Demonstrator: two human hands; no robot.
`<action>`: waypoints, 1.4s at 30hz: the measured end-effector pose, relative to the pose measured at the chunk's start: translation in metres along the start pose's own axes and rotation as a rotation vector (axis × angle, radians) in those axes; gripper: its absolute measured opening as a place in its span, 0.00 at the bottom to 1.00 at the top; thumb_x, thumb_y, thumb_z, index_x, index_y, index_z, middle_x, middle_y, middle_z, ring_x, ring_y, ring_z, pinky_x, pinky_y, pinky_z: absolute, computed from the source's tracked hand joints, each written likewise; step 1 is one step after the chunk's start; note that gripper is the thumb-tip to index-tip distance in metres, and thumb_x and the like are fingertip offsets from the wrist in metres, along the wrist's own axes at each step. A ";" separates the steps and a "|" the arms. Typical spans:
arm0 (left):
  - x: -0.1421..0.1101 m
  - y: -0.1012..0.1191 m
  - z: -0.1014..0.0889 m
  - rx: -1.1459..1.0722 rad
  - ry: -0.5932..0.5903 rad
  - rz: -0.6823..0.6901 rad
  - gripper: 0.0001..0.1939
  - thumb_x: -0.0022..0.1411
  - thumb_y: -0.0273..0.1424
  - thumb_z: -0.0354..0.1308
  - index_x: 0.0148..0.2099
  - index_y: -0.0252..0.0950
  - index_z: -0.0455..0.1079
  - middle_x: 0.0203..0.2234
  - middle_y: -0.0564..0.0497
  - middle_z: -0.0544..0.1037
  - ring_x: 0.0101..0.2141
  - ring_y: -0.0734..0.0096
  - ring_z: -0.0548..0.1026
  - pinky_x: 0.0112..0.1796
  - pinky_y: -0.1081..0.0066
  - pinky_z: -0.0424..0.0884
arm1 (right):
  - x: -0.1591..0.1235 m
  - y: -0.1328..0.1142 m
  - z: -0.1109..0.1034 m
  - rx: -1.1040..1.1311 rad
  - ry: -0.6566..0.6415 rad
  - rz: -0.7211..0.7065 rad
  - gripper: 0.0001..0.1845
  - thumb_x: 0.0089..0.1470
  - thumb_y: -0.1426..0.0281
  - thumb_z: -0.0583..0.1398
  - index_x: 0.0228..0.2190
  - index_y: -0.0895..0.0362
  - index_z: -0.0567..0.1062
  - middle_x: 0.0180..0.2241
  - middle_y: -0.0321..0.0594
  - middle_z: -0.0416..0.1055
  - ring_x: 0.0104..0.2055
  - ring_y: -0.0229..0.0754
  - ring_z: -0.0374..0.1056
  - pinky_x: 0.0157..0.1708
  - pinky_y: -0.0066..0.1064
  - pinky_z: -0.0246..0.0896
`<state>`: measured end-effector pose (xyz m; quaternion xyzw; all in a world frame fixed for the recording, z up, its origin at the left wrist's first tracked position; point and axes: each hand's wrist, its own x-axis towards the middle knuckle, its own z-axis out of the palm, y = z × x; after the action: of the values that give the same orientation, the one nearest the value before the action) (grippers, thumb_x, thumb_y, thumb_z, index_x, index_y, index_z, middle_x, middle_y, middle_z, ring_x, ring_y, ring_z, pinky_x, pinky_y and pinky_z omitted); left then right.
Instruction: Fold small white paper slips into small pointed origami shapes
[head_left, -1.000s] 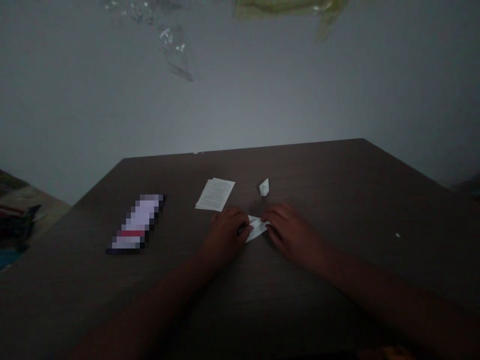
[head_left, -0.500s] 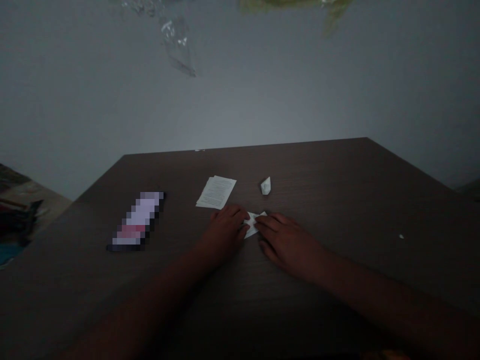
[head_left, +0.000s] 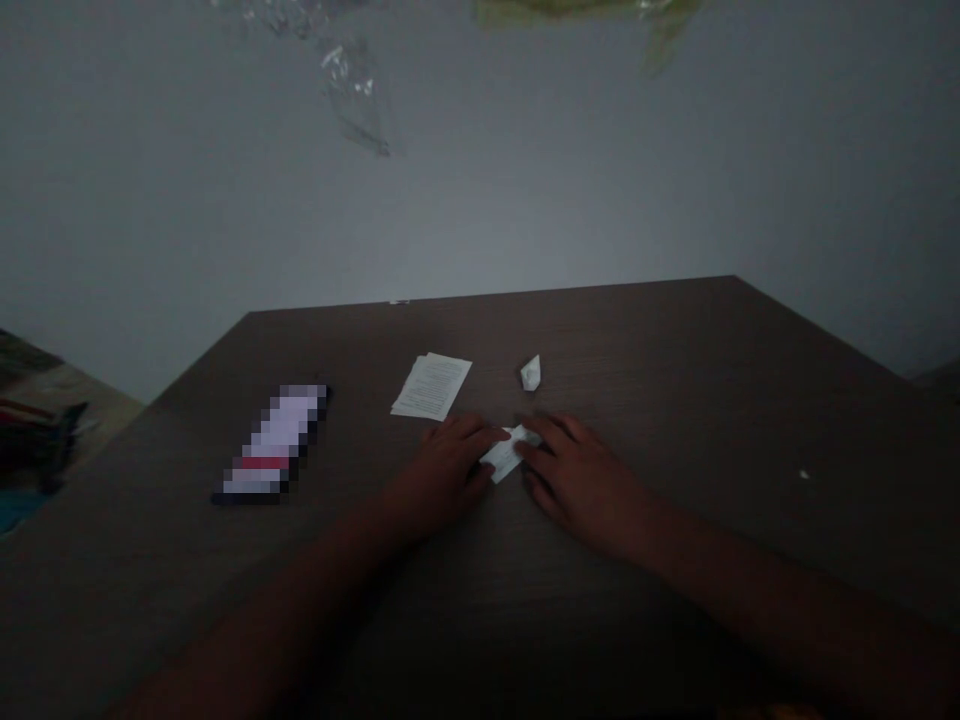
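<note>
A small folded piece of paper (head_left: 504, 460) lies on the table between my two hands. My left hand (head_left: 448, 465) has its fingertips and thumb on the paper's left side, holding it. On the opposite side, my right hand (head_left: 574, 465) holds the right end, its fingers over the upper right corner and partly hiding it. Just beyond the hands stands a small folded paper piece (head_left: 531, 374) with a pointed tip. A short stack of printed paper sheets (head_left: 433, 386) lies past my left hand.
A phone (head_left: 274, 440) with a blurred-out screen lies at the left on the dark wooden table (head_left: 675, 370). One tiny white scrap (head_left: 804, 475) is at the right. Behind the table rises a grey wall (head_left: 525, 200) with a clear plastic bag (head_left: 358, 95) near its top.
The paper between my hands has turned slightly and shows more of its printed face. My right hand's fingers have shifted a little up and right; the left fingers reach further across the top edge.
</note>
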<state>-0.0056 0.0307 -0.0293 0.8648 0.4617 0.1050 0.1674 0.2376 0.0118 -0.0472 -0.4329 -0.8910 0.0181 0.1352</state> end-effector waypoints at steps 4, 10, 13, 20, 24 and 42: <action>0.001 -0.004 0.003 -0.035 0.013 -0.034 0.26 0.72 0.27 0.63 0.70 0.42 0.76 0.59 0.43 0.82 0.61 0.50 0.80 0.65 0.51 0.74 | -0.002 0.002 0.005 0.031 0.021 -0.088 0.23 0.68 0.74 0.64 0.61 0.53 0.83 0.71 0.52 0.73 0.71 0.65 0.68 0.66 0.61 0.73; 0.003 -0.005 0.006 -0.030 0.041 -0.070 0.21 0.73 0.28 0.63 0.65 0.44 0.81 0.54 0.45 0.84 0.58 0.50 0.81 0.62 0.51 0.76 | -0.002 0.000 0.004 0.035 0.001 -0.066 0.24 0.69 0.72 0.62 0.63 0.52 0.83 0.67 0.53 0.76 0.67 0.66 0.70 0.63 0.61 0.75; 0.004 -0.005 0.008 -0.021 0.070 -0.076 0.21 0.72 0.28 0.64 0.64 0.45 0.81 0.54 0.46 0.84 0.58 0.50 0.82 0.61 0.49 0.77 | 0.000 -0.002 0.000 -0.012 -0.010 -0.002 0.23 0.71 0.70 0.62 0.64 0.51 0.83 0.65 0.54 0.77 0.66 0.68 0.70 0.60 0.61 0.76; 0.002 0.000 0.003 -0.027 0.048 -0.071 0.19 0.73 0.25 0.63 0.63 0.42 0.82 0.53 0.45 0.83 0.56 0.52 0.81 0.60 0.51 0.77 | 0.005 0.004 -0.010 -0.083 -0.055 0.120 0.22 0.73 0.68 0.61 0.62 0.50 0.85 0.62 0.57 0.77 0.65 0.72 0.69 0.56 0.63 0.74; 0.001 0.002 0.000 -0.017 0.049 -0.040 0.16 0.75 0.24 0.61 0.58 0.40 0.85 0.52 0.44 0.84 0.55 0.54 0.81 0.59 0.52 0.75 | 0.008 0.008 -0.014 -0.090 -0.082 0.185 0.22 0.73 0.67 0.61 0.62 0.50 0.85 0.61 0.58 0.78 0.65 0.72 0.70 0.57 0.63 0.73; -0.002 0.011 0.006 -0.012 -0.051 0.164 0.21 0.74 0.21 0.61 0.61 0.46 0.84 0.58 0.49 0.86 0.60 0.56 0.81 0.64 0.51 0.72 | 0.017 0.043 0.005 0.086 -0.014 0.116 0.22 0.74 0.61 0.65 0.63 0.50 0.84 0.65 0.51 0.78 0.65 0.63 0.71 0.64 0.57 0.70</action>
<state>0.0040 0.0225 -0.0301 0.9011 0.3841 0.0992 0.1752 0.2591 0.0522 -0.0545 -0.4776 -0.8637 0.0673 0.1464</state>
